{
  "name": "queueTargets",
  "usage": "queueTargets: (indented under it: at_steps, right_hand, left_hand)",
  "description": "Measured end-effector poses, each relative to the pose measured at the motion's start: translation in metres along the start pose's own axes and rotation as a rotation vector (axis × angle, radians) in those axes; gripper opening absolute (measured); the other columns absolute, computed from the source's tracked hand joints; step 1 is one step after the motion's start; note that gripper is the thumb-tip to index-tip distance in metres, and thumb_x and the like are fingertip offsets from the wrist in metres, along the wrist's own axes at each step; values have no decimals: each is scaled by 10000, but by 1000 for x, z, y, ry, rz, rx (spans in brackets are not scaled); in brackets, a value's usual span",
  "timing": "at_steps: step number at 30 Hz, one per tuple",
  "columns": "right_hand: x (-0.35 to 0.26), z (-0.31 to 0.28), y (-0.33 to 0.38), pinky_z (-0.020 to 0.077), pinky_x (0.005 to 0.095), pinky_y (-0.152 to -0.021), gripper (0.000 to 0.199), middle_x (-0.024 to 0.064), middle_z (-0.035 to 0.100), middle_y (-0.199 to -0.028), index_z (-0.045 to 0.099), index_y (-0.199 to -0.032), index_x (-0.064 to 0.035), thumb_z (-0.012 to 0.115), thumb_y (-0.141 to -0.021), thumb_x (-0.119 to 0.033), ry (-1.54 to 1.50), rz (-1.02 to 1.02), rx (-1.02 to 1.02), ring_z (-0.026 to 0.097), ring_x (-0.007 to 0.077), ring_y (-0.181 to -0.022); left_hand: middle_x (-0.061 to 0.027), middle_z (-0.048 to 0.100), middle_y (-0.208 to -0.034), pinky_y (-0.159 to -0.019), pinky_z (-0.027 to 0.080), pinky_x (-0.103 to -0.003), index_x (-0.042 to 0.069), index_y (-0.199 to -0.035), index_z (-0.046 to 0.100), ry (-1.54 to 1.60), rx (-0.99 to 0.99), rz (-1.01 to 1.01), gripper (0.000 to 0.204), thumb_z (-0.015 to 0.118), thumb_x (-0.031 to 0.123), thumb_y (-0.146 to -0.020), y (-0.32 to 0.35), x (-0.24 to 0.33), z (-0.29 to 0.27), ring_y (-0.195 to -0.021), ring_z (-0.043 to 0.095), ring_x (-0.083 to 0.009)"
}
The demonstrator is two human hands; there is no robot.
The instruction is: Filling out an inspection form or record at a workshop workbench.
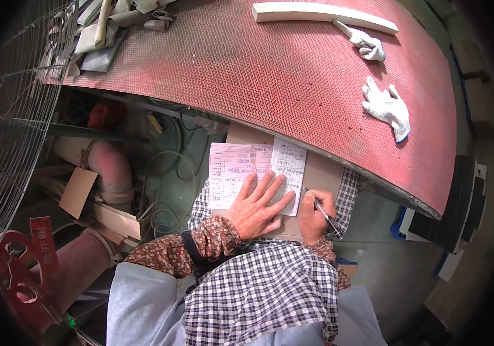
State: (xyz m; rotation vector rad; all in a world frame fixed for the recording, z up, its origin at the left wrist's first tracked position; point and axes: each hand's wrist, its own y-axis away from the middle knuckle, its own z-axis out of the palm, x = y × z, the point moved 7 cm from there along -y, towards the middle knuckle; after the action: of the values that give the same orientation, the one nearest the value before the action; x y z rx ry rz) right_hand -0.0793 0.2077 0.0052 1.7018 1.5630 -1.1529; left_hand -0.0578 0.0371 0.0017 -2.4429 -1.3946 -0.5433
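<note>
On my lap lies a brown board (323, 173) that carries a printed form (224, 173) with handwriting on it and a narrower written sheet (293, 157) at its right. My left hand (256, 206) rests flat across both papers with its fingers spread. A pen (328, 218) is gripped in my right hand (316, 216), its tip near the right edge of the narrower sheet. Patterned sleeves cover both forearms, and a checked apron (264, 294) lies over my lap beneath the board.
Ahead stands a red perforated worktable (218, 63). Two white gloves (386, 109) and a pale curved wooden strip (322, 12) lie on it, with scraps (94, 40) at far left. Left of me are a wire guard (22, 109), a red pipe (85, 268) and a red handwheel (19, 277).
</note>
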Motion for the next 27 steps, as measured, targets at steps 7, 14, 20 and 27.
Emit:
queueTargets:
  at_steps: [7,14,20,27]
  right_hand:
    - [-5,-1,-3,497,313,-581,139,93,640,-732,624,-920,6,698,-912,-111,30,-30,-3,614,158,-623]
    - [6,-2,-1,489,314,-566,128,81,639,-706,623,-883,-4,677,-909,-116,-11,6,6,597,150,-603]
    - [4,0,-2,474,306,-566,120,67,636,-723,617,-875,-8,666,-911,-111,0,-19,5,565,137,-604]
    - [8,-1,0,465,305,-586,130,49,607,-718,618,-888,2,662,-917,-117,2,5,13,542,126,-630]
  left_hand:
    - [-146,342,-1613,-1204,212,-600,275,-1534,427,-23,-34,-13,795,720,454,-817,-1,2,-6,-1468,342,-377]
    - [-175,316,-1620,-1195,206,-620,232,-1546,397,15,-33,6,838,748,443,-814,-1,4,-1,-1500,298,-378]
    - [-185,313,-1622,-1198,208,-626,182,-1527,412,46,-22,12,845,763,407,-792,-1,6,-1,-1500,305,-379]
    - [-189,329,-1612,-1194,227,-626,135,-1494,438,88,6,17,786,732,350,-798,-3,7,2,-1495,315,-378]
